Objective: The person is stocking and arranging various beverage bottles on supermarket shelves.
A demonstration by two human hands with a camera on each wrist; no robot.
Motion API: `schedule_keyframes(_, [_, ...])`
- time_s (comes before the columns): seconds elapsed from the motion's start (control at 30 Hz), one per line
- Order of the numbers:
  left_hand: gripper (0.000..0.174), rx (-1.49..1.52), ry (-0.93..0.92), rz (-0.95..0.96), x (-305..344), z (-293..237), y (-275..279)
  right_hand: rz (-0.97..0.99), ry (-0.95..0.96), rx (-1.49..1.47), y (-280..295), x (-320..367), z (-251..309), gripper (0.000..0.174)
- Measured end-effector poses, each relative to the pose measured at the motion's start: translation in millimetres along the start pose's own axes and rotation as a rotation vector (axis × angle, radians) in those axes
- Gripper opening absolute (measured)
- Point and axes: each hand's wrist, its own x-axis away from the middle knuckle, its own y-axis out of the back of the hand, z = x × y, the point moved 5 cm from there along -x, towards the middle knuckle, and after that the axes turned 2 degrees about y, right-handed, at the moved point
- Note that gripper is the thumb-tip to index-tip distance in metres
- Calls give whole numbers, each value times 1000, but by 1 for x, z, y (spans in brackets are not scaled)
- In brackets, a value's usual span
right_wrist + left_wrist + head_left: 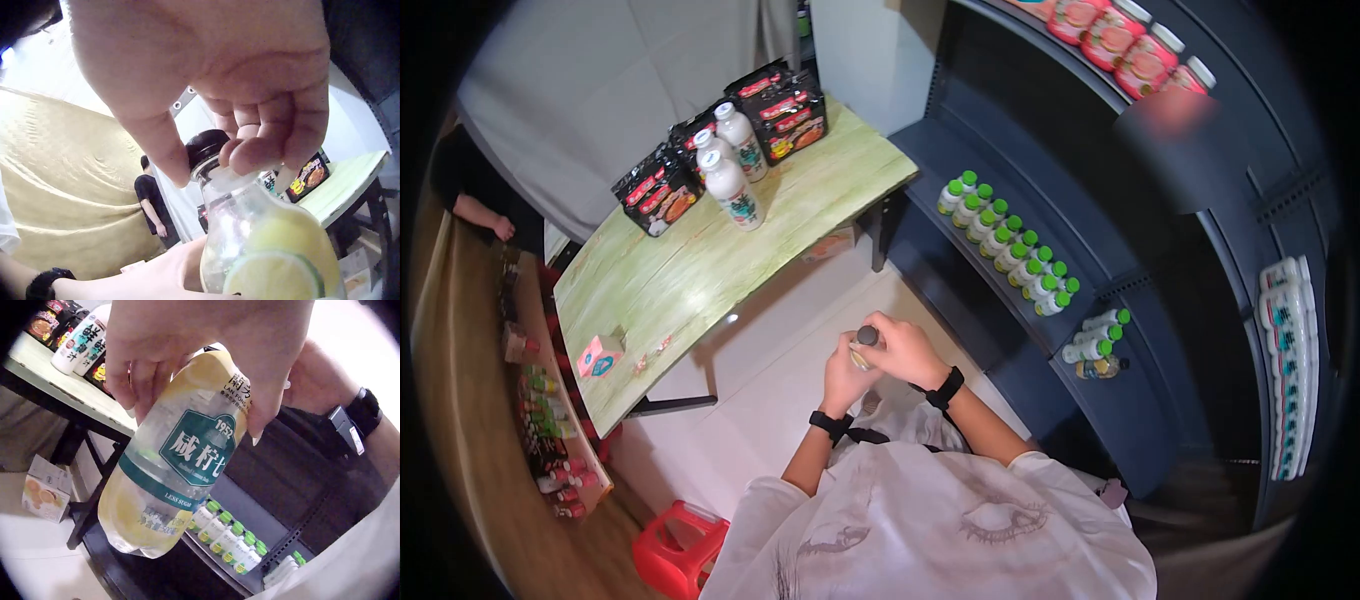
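A clear plastic drink bottle with a green label and printed lemon slices is held in front of the body. My left hand grips it around the upper body, thumb on one side and fingers on the other. With thumb and fingers, my right hand pinches the black cap at the bottle's neck. The cap sits on the neck. In the left wrist view the bottle hangs tilted, its base toward the lower left.
Ahead left stands a green-topped table with white bottles and black noodle packs. A dark shelf on the right carries rows of green-capped bottles. A red stool is at lower left. A person stands farther off.
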Motion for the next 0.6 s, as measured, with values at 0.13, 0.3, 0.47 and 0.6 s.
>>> schedule_keyframes(0.13, [62,-9,-78,76,7,-18,-33,-113,-50,-22,25,34,-18,32])
schedule_keyframes(0.3, [62,-54,-112,177,11,-36,-84,-239,-36,-19,52,78,-52,31])
schedule_keyframes(0.47, [63,-74,-152,243,11,-49,-144,-249,-86,40,96,110,-81,30])
schedule_keyframes(0.6, [65,-45,-198,263,13,-93,-193,-317,-126,13,142,138,-109,31])
